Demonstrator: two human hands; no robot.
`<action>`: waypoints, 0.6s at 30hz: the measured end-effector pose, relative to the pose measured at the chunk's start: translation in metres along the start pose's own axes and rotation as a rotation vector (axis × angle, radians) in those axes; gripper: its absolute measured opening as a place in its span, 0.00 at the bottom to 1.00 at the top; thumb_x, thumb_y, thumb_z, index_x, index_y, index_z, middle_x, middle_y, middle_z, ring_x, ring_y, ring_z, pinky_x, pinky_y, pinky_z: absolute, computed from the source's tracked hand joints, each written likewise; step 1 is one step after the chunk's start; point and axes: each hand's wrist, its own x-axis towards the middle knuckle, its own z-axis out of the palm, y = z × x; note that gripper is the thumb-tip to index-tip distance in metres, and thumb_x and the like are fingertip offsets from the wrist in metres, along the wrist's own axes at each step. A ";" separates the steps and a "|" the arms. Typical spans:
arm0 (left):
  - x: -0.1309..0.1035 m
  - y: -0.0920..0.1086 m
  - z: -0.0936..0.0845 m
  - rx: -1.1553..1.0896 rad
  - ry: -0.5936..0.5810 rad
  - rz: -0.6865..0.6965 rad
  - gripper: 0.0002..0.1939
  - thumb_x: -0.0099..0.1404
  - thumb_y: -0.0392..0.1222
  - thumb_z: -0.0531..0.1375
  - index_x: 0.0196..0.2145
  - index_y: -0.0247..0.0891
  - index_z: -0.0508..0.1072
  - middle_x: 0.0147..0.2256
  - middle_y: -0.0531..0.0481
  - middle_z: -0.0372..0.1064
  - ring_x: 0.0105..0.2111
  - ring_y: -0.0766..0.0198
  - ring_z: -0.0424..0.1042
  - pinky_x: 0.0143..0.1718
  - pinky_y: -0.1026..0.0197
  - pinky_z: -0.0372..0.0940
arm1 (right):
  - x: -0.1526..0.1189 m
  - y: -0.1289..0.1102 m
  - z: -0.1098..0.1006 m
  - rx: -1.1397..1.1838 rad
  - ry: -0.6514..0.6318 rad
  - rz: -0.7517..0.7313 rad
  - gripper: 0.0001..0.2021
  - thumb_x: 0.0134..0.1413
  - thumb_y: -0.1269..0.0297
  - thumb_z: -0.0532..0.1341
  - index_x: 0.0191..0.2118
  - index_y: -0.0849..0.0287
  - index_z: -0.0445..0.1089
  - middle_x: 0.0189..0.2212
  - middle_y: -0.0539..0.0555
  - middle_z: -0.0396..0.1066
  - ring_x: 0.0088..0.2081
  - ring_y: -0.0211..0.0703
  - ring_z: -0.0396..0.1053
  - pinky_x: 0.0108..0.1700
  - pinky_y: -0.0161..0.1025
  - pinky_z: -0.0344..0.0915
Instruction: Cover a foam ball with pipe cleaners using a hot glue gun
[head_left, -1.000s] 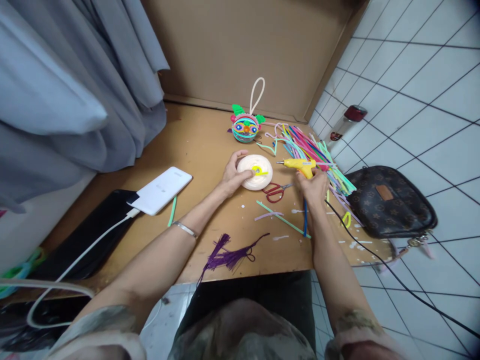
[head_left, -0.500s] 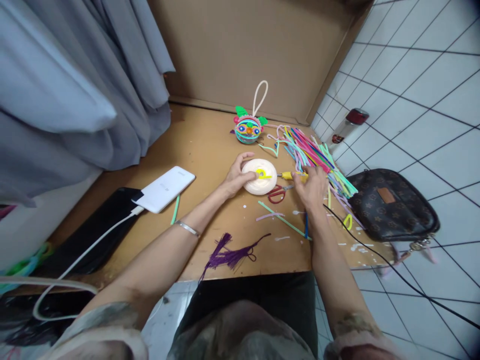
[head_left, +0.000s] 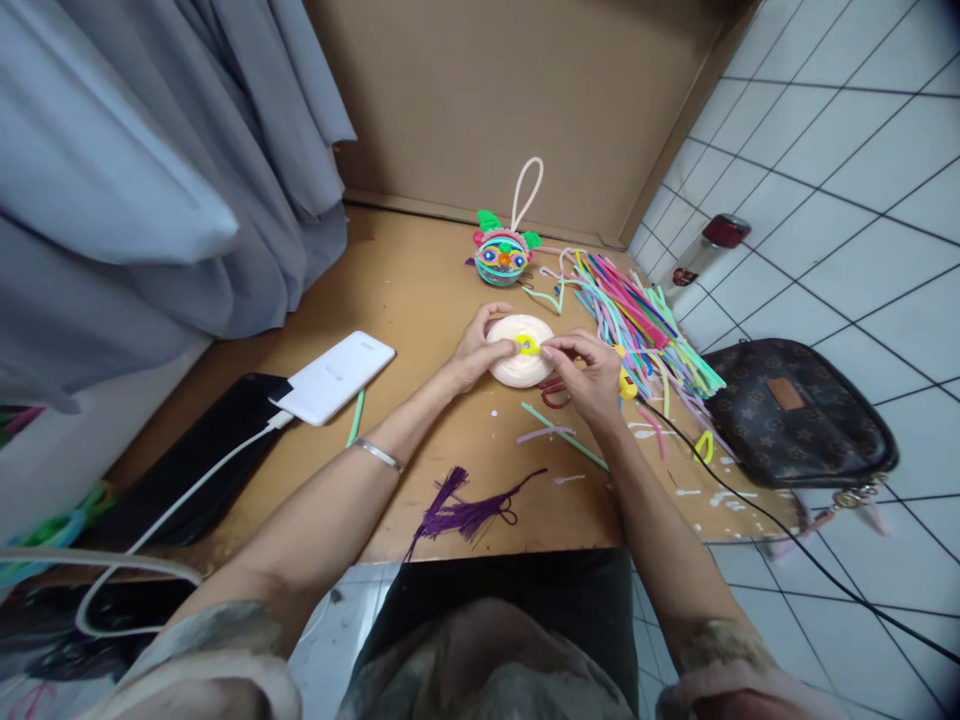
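Observation:
My left hand is closed around the left side of a round white disc, its thumb lying on the top face. A small curl of yellow pipe cleaner rests at the disc's centre. With thumb and forefinger, my right hand pinches the right end of that yellow curl. Beside the right hand lies a yellow corded tool, mostly hidden by the hand. Red-handled scissors are partly covered between the disc and the right wrist.
A colourful lion-like ornament stands behind the disc. Pipe cleaners are heaped at the right, near a brown handbag. A purple tassel lies in front. A white power bank sits left; a black cord crosses right.
My right hand has let go of the yellow corded tool and moved left to the yellow curl, pinching its end. The left hand keeps its hold on the disc.

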 end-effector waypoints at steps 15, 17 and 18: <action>-0.001 0.001 0.001 0.012 -0.043 0.051 0.33 0.45 0.45 0.69 0.49 0.42 0.66 0.45 0.49 0.75 0.43 0.57 0.75 0.47 0.55 0.71 | 0.032 0.006 -0.005 -0.041 -0.227 -0.041 0.11 0.58 0.56 0.66 0.30 0.57 0.78 0.28 0.52 0.75 0.31 0.41 0.68 0.38 0.40 0.67; -0.001 0.002 0.001 0.013 -0.039 0.055 0.32 0.45 0.45 0.69 0.48 0.41 0.66 0.45 0.50 0.74 0.43 0.58 0.74 0.47 0.57 0.70 | 0.035 0.006 -0.005 -0.052 -0.251 -0.056 0.11 0.58 0.56 0.66 0.30 0.56 0.79 0.27 0.51 0.75 0.31 0.41 0.68 0.38 0.40 0.67; -0.001 0.003 0.002 0.016 -0.034 0.051 0.31 0.44 0.45 0.69 0.47 0.41 0.66 0.44 0.50 0.73 0.43 0.59 0.74 0.46 0.57 0.70 | 0.037 0.006 -0.005 -0.056 -0.264 -0.065 0.10 0.58 0.57 0.66 0.30 0.56 0.79 0.27 0.51 0.74 0.31 0.41 0.68 0.38 0.40 0.67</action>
